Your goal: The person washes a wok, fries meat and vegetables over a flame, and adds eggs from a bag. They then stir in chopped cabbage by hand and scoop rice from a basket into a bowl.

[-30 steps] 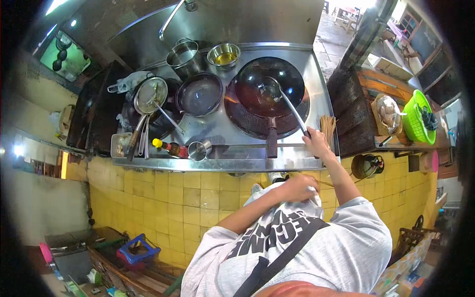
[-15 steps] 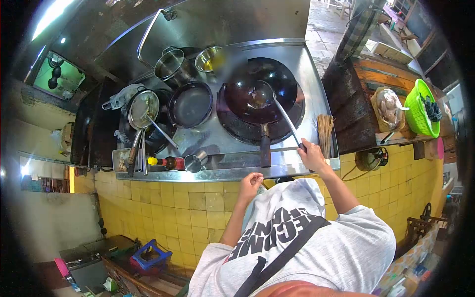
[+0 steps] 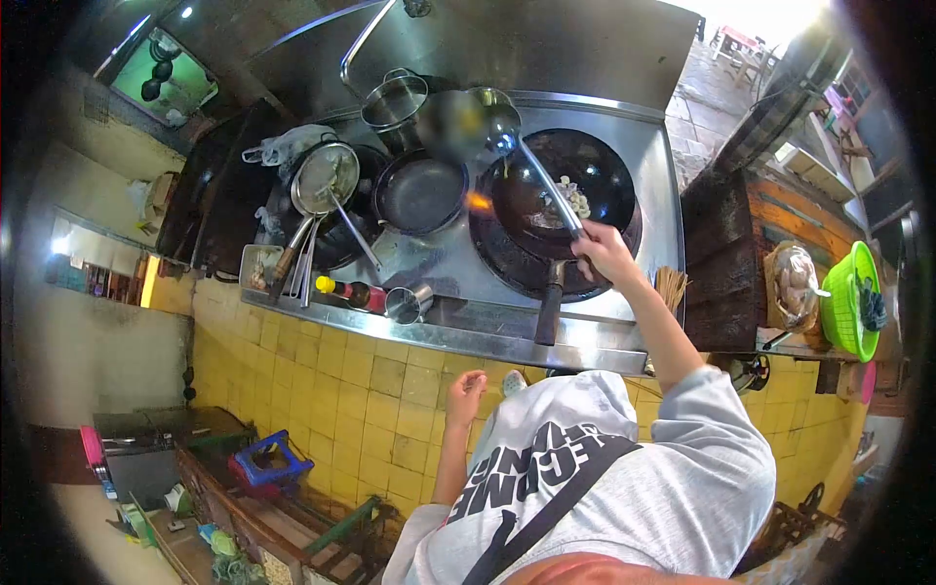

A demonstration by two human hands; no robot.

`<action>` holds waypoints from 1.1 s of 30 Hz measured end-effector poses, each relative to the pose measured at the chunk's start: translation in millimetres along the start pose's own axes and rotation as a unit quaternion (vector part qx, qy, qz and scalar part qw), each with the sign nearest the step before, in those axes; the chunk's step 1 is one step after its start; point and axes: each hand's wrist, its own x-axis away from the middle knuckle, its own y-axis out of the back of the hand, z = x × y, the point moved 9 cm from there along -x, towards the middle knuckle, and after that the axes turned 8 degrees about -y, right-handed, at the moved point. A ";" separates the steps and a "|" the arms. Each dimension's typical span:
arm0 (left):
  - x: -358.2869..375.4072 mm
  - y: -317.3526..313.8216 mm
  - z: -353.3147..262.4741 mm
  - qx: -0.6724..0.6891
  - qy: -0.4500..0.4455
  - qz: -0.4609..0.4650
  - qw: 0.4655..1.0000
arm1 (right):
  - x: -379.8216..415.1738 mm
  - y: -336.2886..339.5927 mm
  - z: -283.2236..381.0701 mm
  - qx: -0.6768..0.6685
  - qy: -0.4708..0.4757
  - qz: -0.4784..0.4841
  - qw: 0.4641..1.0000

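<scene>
My right hand [image 3: 606, 255] is wrapped round the handle of a metal ladle [image 3: 551, 185]. The ladle's bowl is tilted at the edge of a metal bowl [image 3: 495, 105] behind the wok. Pale pieces of food [image 3: 573, 198] lie in the dark wok [image 3: 609, 175], whose handle [image 3: 551, 310] points toward me. A small orange flame [image 3: 479, 201] shows at the wok's left side. My left hand [image 3: 467, 395] hangs in front of the counter edge, fingers curled and touching no utensil; whether anything small is inside cannot be seen.
Left of the wok are a black pan [image 3: 421, 193], a tall pot [image 3: 395, 100], a strainer [image 3: 326, 179], a sauce bottle [image 3: 353, 293] and a metal cup [image 3: 409, 304]. A bundle of sticks [image 3: 671, 289] and a green basket [image 3: 851, 302] are on the right.
My right hand has lifted the ladle out of the wok and swung its bowl back to the metal bowl. Pale food now shows in the wok, and a flame has appeared. The view has shifted.
</scene>
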 end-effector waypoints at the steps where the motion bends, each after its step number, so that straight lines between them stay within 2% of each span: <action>1: 1.1 3.0 2.4 0.002 -0.008 -0.008 1.000 | -14.5 -3.5 10.0 0.082 0.011 -0.036 0.996; 2: 3.2 2.8 3.4 0.005 -0.007 -0.011 1.000 | -30.5 -2.9 23.0 0.267 0.094 -0.121 0.951; 4: 3.3 5.6 0.6 0.003 -0.010 -0.013 1.000 | -31.1 -8.0 34.5 0.312 0.187 -0.222 0.905; 7: 7.5 8.2 -2.5 0.005 -0.001 -0.013 1.000 | -9.4 -0.9 31.7 0.314 0.229 -0.230 0.892; 8: 9.6 9.0 0.4 0.002 0.004 -0.010 1.000 | 3.2 4.3 29.7 0.314 0.223 -0.232 0.893; 10: 8.8 9.3 7.2 0.005 0.028 -0.011 1.000 | 20.7 20.6 5.7 0.303 0.063 -0.188 0.932; 11: 7.8 8.0 7.5 0.001 0.032 -0.003 0.999 | 25.0 30.9 -20.4 0.243 0.052 -0.180 0.952; 12: 7.2 7.1 6.0 -0.007 0.028 0.006 1.000 | 52.4 26.1 -11.9 0.207 0.001 -0.163 0.965; 14: 4.6 6.1 8.8 -0.015 0.027 0.019 0.999 | 72.3 32.9 -42.1 0.199 -0.091 -0.151 0.964; 17: -8.1 4.0 10.2 -0.032 0.021 0.041 0.998 | 89.4 41.4 -77.9 0.242 -0.047 -0.169 0.954; 20: -19.9 -5.3 -5.3 -0.057 0.022 0.058 0.996 | 104.5 36.5 -79.2 0.276 -0.057 -0.187 0.941; 22: -29.2 -12.7 -16.9 -0.070 -0.023 0.089 0.993 | 101.6 35.5 -84.7 0.319 -0.040 -0.193 0.927; 24: -36.4 -17.0 -21.6 -0.081 -0.021 0.102 0.991 | 100.0 31.5 -77.4 0.387 0.045 -0.232 0.891; 26: -39.6 -20.8 -35.6 -0.099 -0.070 0.115 0.986 | 109.7 31.9 -74.2 0.367 0.042 -0.220 0.903; 28: -40.1 -18.7 -30.4 -0.100 -0.072 0.111 0.986 | 126.1 33.2 -73.3 0.288 -0.006 -0.203 0.936; 31: -38.2 -19.0 -26.3 -0.107 -0.076 0.114 0.985 | 143.3 30.8 -77.5 0.274 -0.046 -0.181 0.943; 32: -35.8 -19.9 -24.5 -0.113 -0.077 0.120 0.983 | 142.4 31.9 -87.9 0.276 -0.046 -0.181 0.943; 33: -34.7 -19.3 -19.1 -0.112 -0.077 0.121 0.983 | 139.0 33.3 -96.1 0.325 -0.001 -0.207 0.923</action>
